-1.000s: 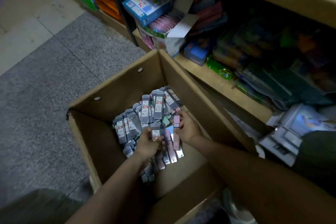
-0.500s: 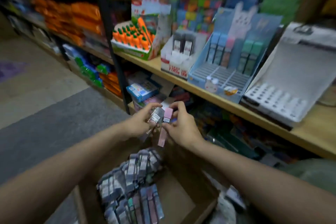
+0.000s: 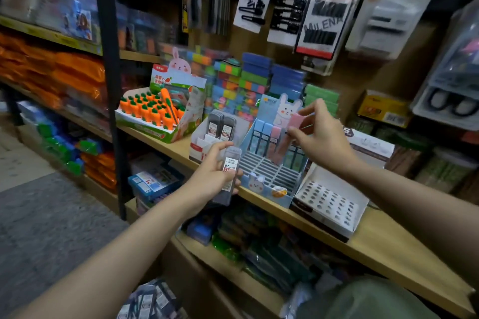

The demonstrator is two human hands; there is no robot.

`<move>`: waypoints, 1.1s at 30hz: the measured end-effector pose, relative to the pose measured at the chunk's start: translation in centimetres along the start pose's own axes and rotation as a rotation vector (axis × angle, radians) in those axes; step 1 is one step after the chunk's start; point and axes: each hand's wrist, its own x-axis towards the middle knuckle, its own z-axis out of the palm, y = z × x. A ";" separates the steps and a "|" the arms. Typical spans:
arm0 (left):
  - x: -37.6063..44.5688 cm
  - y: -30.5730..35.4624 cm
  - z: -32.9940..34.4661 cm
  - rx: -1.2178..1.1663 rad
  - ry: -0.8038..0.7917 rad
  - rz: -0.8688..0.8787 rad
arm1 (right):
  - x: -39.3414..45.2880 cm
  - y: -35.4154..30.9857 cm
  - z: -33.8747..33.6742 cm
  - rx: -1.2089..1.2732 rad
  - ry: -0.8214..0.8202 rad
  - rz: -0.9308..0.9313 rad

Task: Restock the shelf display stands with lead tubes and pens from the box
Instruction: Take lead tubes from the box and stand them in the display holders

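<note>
Pinched between thumb and fingertips of the right hand (image 3: 320,138), a pink lead tube (image 3: 298,121) hangs over the top row of the blue rabbit stand (image 3: 269,163), which sits at the shelf (image 3: 383,243) front edge. The left hand (image 3: 216,169) grips a grey lead tube (image 3: 229,175) upright, just in front of the white stand (image 3: 201,146) that already holds two grey tubes.

The step in hand looks like slotting the pink tube beside the blue and pink ones already standing there; that calls for tipping it upright and lowering it into a free slot.

Half a second ago both hands were together low over the box (image 3: 153,302); they have since risen and parted toward separate stands.
</note>
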 end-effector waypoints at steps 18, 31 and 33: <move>2.9 -0.4 -1.4 0.018 0.030 0.044 | 5.6 3.0 2.3 -0.494 -0.059 -0.024; 3.2 -1.4 -1.1 0.005 0.044 0.030 | 5.6 3.9 3.3 -0.653 -0.077 -0.081; 3.3 -1.5 -1.0 0.002 0.036 0.032 | 5.6 3.9 3.4 -0.730 -0.022 -0.141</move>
